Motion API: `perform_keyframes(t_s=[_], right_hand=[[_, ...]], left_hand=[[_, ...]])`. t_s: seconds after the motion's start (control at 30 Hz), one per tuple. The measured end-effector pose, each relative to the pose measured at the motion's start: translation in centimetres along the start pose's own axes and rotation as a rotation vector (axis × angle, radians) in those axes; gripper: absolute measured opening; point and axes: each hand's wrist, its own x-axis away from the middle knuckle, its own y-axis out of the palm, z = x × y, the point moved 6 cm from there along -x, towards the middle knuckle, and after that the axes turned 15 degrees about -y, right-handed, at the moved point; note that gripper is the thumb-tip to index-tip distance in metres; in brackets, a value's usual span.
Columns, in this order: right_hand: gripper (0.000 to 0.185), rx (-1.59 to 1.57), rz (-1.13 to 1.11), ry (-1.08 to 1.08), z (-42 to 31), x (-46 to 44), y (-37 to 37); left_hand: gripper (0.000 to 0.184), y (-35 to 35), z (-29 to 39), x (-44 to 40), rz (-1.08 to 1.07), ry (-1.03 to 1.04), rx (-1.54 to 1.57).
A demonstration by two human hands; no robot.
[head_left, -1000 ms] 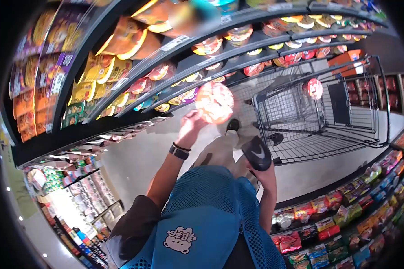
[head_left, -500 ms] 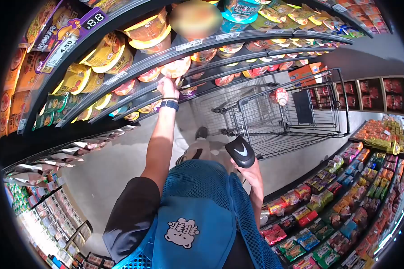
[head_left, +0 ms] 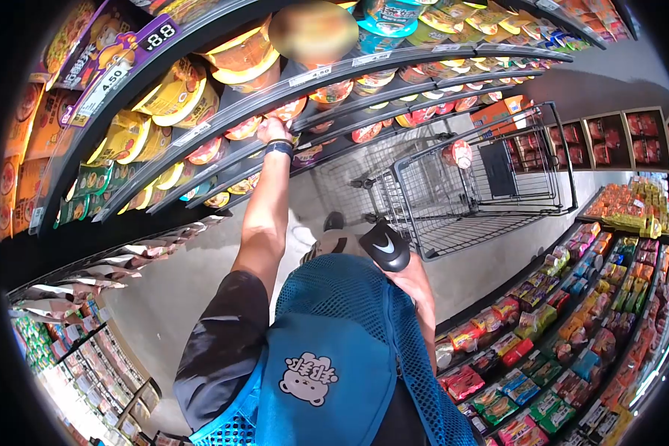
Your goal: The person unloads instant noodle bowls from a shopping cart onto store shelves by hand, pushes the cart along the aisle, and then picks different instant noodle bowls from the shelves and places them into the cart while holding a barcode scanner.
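while the earliest view has the red bowl (head_left: 285,109) out over the floor (head_left: 193,271), it is now among other bowls (head_left: 204,152), the left hand (head_left: 274,132) at its near edge, fingers too hidden to tell whether they pinch it; the right hand (head_left: 410,273) grips a black device (head_left: 386,251); a shelf edge (head_left: 238,109) runs close above the red bowl, and bare floor lies left of the cart (head_left: 496,169)

I get bright, lens-bowed shelves (head_left: 409,56), black corners, lower-left glare and what looks like a blurred bowl (head_left: 313,33) on top.
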Motion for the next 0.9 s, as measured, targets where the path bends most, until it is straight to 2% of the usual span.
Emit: perform_keyframes(t_s=[0.1,0.2,0.23,0.3,0.37,0.5,0.6,0.63,0.67,0.77,0.9], right_hand=[[0.037,0.046,-0.050,-0.021,-2.1,-0.8,0.4],[0.038,0.126,-0.052,0.004,-2.9,-1.1,0.3],[0.038,0.103,-0.054,-0.001,-2.4,-1.1,0.1],[0.037,0.100,-0.072,-0.020,-1.4,-0.9,-0.4],[0.035,0.146,-0.109,-0.049,-1.0,-1.0,-0.7],[0.019,0.184,-0.043,0.042,-3.0,-1.7,-0.5],[0.017,0.309,-0.037,0.038,-1.8,-1.7,-1.0],[0.026,0.339,-0.099,0.108,-1.7,-1.7,-1.1],[0.026,0.336,-0.089,0.115,-1.7,-1.7,-1.3],[0.026,0.355,-0.075,0.163,-0.7,-1.3,-1.4],[0.016,0.375,-0.052,0.094,-0.3,-1.3,-1.2]], left_hand=[[0.015,-1.0,-0.2,-1.6,0.073,-0.016,-0.020],[0.015,-1.3,0.3,-0.9,0.051,-0.025,0.001],[0.020,-1.3,0.5,-0.1,0.039,-0.055,0.042],[0.016,-1.4,0.6,-0.5,-0.044,-0.118,-0.020],[0.022,-1.4,0.5,-0.3,-0.087,-0.193,-0.110],[0.022,-2.1,1.2,1.3,-0.012,-0.217,-0.222],[0.022,-4.8,2.8,-1.2,0.019,-0.080,-0.070],[0.023,-5.7,3.7,-1.3,0.049,-0.021,-0.052],[0.022,-6.6,4.2,-1.5,0.069,0.005,-0.024],[0.016,-9.1,5.6,-2.4,0.136,0.059,0.003],[0.010,-9.8,7.1,-2.2,0.143,0.075,0.035]])
